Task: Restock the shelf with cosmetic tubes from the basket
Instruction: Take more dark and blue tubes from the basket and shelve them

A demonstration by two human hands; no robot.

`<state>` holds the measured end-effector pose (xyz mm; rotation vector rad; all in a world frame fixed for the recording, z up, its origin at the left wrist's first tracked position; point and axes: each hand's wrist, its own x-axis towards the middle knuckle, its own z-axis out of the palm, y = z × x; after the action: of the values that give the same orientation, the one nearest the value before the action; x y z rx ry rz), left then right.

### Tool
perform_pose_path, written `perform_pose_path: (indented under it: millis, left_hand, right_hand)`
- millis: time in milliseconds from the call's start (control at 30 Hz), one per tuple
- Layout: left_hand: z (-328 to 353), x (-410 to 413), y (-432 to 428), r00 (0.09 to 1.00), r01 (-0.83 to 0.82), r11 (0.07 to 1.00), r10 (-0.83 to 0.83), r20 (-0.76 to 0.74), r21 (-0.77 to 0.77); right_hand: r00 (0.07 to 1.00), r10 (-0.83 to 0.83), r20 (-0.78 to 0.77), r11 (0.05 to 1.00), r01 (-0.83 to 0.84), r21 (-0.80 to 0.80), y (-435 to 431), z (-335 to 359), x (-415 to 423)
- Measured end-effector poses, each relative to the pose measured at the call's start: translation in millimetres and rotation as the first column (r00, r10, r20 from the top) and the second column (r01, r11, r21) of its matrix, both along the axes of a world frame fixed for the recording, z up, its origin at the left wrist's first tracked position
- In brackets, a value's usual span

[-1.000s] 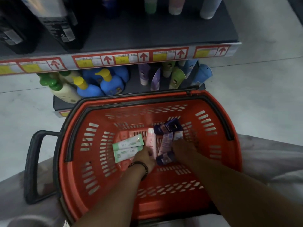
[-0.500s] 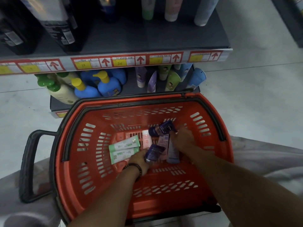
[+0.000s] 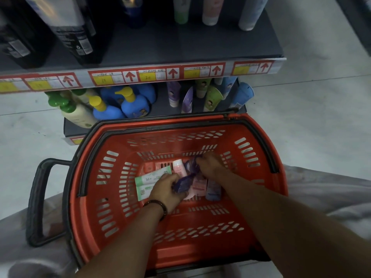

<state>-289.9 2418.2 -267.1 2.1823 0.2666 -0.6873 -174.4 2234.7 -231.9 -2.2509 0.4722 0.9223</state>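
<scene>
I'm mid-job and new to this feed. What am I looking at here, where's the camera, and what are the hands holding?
There is no robot: these are a person's two bare hands, seen from one camera worn on the head, looking down. A red basket sits before a store shelf. In it lie green-and-white boxes, a pink tube and more tubes. The left hand grips a purple tube. The right hand rests on a second purple tube; whether it grips is unclear.
</scene>
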Motion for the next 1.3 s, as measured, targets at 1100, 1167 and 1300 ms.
perform_pose_path:
  millis: [1100, 1167, 1300]
  left_hand:
    - [207, 46, 58, 0.930, 0.045, 0.960, 0.061, 0.363, -0.278]
    - [223, 57, 71, 0.914, 0.067, 0.977, 0.021, 0.405, -0.201]
    - [258, 79, 97, 0.889, 0.125, 0.989, -0.078, 0.450, -0.075]
  right_hand:
    - [0.843, 0.025, 0.538, 0.876, -0.277, 0.394, 15, 166, -11]
    - [0.823, -0.003, 0.567, 0.893, -0.253, 0.371, 16, 186, -5]
    - [0.789, -0.091, 0.608, 0.874, -0.230, 0.429, 24, 220, 14]
